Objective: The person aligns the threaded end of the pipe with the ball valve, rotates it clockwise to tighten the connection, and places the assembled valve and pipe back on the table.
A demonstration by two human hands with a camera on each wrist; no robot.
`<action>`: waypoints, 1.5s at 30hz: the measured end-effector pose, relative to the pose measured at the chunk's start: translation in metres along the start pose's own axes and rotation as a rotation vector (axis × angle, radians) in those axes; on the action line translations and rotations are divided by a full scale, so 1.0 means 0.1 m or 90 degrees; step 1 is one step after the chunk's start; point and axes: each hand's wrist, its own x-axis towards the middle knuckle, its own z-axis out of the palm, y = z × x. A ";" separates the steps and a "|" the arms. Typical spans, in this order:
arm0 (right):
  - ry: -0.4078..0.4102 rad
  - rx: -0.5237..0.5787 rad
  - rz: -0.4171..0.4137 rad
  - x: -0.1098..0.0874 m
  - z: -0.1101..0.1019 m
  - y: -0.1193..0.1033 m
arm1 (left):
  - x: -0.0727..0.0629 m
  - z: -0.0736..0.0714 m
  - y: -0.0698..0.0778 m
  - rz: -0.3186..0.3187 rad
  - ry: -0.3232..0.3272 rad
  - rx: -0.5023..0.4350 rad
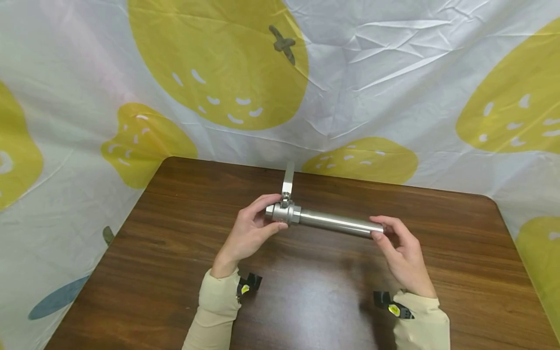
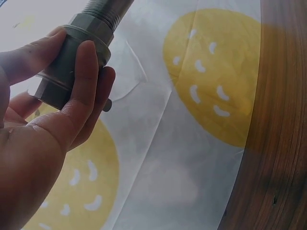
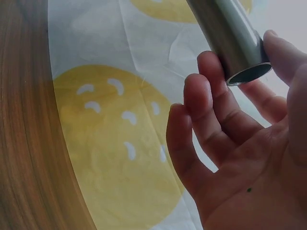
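My left hand grips the body of a silver ball valve, its thumb and fingers curled round it. The valve's flat lever handle points toward the far table edge. From the valve's right side runs a straight steel pipe, and some thread shows at the joint in the left wrist view. Thumb and fingers of my right hand pinch the pipe's far right end. That end is an open, hollow mouth in the right wrist view. Valve and pipe lie nearly level across the head view, held over the table.
A dark brown wooden table with rounded far corners lies below the hands. White cloth with yellow fruit prints hangs behind it and at both sides. Black straps with small cameras sit on both wrists, over light sleeves.
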 end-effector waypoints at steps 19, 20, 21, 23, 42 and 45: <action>0.010 0.049 -0.036 0.03 0.06 -0.03 | 0.00 -0.04 0.00 -0.012 0.017 0.005; 0.010 0.054 -0.045 0.03 0.06 -0.03 | -0.01 -0.04 0.00 -0.012 0.017 0.004; 0.011 0.056 -0.050 0.03 0.06 -0.03 | -0.01 -0.04 0.01 -0.011 0.017 0.005; 0.012 0.060 -0.054 0.02 0.05 -0.03 | -0.01 -0.04 0.01 -0.012 0.015 0.006; 0.009 0.035 -0.042 0.00 0.04 -0.03 | -0.01 -0.05 0.01 -0.016 0.018 0.004; 0.012 0.021 -0.046 0.00 0.03 -0.02 | -0.01 -0.05 0.01 -0.018 0.017 0.005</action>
